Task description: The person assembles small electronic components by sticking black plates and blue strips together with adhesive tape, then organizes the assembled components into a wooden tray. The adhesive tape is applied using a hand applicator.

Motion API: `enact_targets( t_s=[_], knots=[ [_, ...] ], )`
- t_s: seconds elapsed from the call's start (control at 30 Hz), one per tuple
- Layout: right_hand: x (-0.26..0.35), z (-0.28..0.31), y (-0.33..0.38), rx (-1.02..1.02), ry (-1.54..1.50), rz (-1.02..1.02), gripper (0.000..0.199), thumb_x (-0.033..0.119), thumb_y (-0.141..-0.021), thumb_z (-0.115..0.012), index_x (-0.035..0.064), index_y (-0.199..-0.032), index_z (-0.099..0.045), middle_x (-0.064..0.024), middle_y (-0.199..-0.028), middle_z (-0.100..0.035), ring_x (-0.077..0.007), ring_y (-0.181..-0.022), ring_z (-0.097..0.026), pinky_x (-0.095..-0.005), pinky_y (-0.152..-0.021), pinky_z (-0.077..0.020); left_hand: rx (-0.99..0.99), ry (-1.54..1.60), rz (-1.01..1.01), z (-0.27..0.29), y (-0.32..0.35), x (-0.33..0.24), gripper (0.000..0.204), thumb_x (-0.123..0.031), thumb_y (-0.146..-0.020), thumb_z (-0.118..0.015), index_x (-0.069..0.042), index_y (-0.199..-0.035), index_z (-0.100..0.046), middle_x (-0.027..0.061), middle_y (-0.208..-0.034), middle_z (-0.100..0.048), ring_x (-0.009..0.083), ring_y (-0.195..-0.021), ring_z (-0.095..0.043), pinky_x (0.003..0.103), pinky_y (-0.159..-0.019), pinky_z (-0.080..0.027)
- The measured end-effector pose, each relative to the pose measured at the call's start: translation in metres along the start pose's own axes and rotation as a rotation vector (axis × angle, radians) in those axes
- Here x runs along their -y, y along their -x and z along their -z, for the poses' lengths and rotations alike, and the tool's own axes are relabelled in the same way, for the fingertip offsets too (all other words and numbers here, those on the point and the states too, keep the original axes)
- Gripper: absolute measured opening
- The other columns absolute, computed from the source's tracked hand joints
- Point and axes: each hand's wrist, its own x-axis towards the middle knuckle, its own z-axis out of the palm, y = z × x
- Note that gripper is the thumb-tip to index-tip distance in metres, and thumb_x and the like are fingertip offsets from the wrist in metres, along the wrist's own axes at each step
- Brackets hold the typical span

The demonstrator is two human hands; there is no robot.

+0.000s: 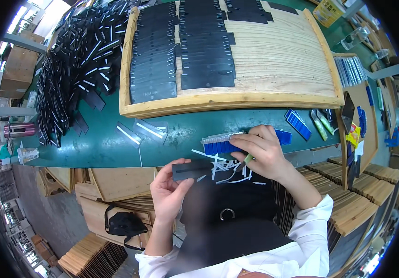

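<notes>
Currently left hand (pixel 169 192) pinching black card (pixel 191 169) off bench's near edge; right hand (pixel 259 150) fingers pressing blue strip row (pixel 222 144) near that edge. Risk: strips sliding off, card slipping.

The strip (pixel 191 169) is black. The block of tabs (pixel 220 146) is blue. The table (pixel 97 148) is green. At twelve o'clock, the tray (pixel 278 55) is light wood with black sheets (pixel 181 46).

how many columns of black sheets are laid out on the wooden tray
3. A left column, a middle column and a short right column at the tray's far edge. The picture's top edge cuts them off, so more may be hidden.
</notes>
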Motion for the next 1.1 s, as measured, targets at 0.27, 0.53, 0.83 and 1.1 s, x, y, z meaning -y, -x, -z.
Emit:
enact_targets(
  t_s=[0.27, 0.53, 0.83, 1.1],
  knots=[
    [-0.002, 0.003, 0.004, -0.05, 0.179, 0.21, 0.037, 0.022, -0.074, -0.075, 0.0129, -0.109, -0.067, 0.0016, -0.106, -0.069, -0.014, -0.085, -0.056, -0.0309, -0.075, -0.0394, 0.031, 0.012, 0.015, -0.002, -0.003, 0.008, 0.059, 0.016, -0.082, -0.062, -0.001, -0.135, -0.043, 0.0154, -0.126, -0.056, 0.0158, -0.089, -0.067, 0.024, -0.077, -0.056],
    [0.006, -0.001, 0.011, -0.299, 0.307, 0.574, 0.027, 0.023, -0.083, -0.063, 0.0163, -0.109, -0.063, 0.0002, -0.11, -0.071, -0.0113, -0.082, -0.047, -0.0287, -0.075, -0.0299, 0.099, -0.009, -0.028, -0.012, -0.001, 0.015, 0.065, 0.018, -0.079, -0.063, -0.003, -0.136, -0.039, 0.0166, -0.127, -0.052, 0.0195, -0.112, -0.057, 0.029, -0.087, -0.055],
    [0.027, -0.005, 0.003, -0.134, -0.226, 0.129, 0.067, 0.017, -0.059, -0.085, 0.0104, -0.12, -0.06, 0.0008, -0.095, -0.07, -0.0185, -0.077, -0.056, -0.0349, -0.074, -0.0357, 0.112, -0.032, -0.006, -0.02, 0.002, 0.006, 0.064, 0.014, -0.08, -0.067, -0.002, -0.134, -0.036, 0.0166, -0.126, -0.055, 0.022, -0.117, -0.055, 0.034, -0.098, -0.049],
    [0.028, -0.006, 0.004, -0.118, -0.202, 0.142, 0.07, 0.018, -0.059, -0.086, 0.0095, -0.122, -0.059, 0.0007, -0.096, -0.07, -0.0184, -0.077, -0.056, -0.0344, -0.073, -0.0358, 0.113, -0.02, -0.012, -0.02, 0.003, 0.006, 0.064, 0.015, -0.079, -0.067, -0.001, -0.133, -0.037, 0.0173, -0.125, -0.056, 0.022, -0.116, -0.056, 0.034, -0.098, -0.049]
  ],
)
